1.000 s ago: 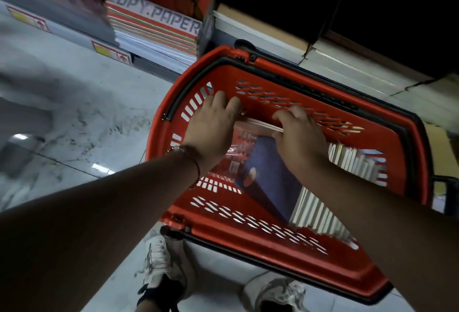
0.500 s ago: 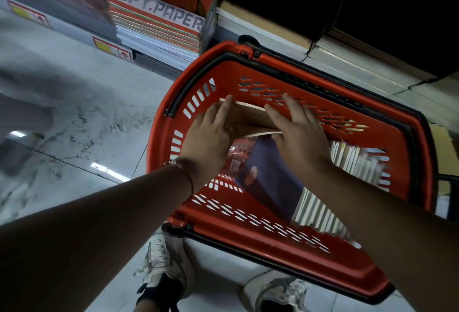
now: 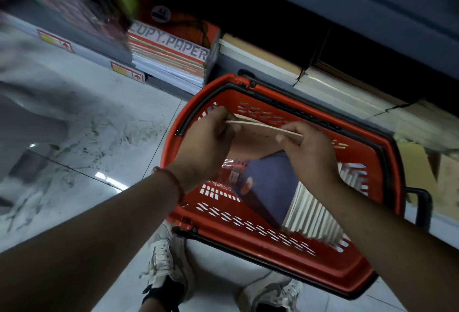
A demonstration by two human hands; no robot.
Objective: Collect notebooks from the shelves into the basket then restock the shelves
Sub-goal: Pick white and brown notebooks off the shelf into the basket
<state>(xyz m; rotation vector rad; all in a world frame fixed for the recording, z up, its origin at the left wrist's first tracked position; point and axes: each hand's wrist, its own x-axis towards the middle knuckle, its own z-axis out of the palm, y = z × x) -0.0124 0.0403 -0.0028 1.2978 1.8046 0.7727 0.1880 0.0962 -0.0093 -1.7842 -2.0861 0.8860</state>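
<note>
We see one red basket point(image 3: 250, 242) on the floor under both hands, holding one blue-covered notebook point(image 3: 267, 187) and a row of white-edged ones too blurred to count. Above it, our left hand point(image 3: 206, 142) and right hand point(image 3: 308, 155) each pinch an end of one thin tan notebook point(image 3: 260, 127), fingers curled round its edges.
</note>
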